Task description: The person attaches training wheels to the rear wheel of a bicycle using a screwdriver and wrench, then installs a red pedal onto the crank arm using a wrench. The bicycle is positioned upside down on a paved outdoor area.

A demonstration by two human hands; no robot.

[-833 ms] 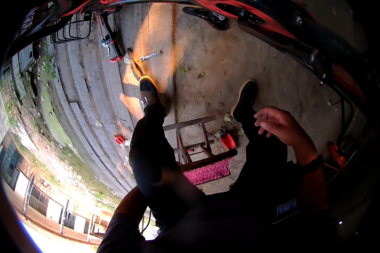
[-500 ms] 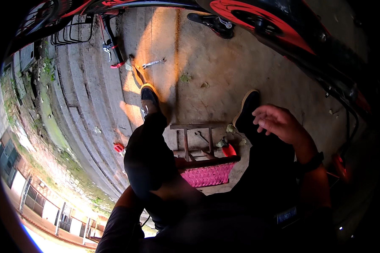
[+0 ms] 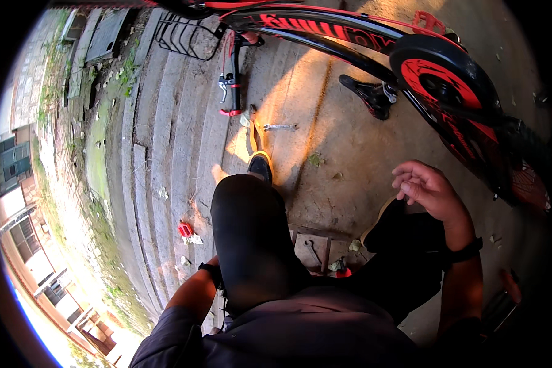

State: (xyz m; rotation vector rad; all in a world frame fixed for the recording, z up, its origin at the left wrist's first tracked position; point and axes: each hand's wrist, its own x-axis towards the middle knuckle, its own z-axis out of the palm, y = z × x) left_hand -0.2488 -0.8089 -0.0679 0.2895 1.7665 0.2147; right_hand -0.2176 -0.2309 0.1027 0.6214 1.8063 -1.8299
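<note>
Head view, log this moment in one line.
right hand: loosely curled, nothing visibly held | left hand: hidden behind left leg | bicycle: ahead | wrench: on ground near left shoe

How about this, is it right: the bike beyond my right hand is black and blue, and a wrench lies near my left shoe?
Not quite: the head view shows the bike beyond your right hand is black and red, not blue. A wrench does lie near your left shoe.
</note>
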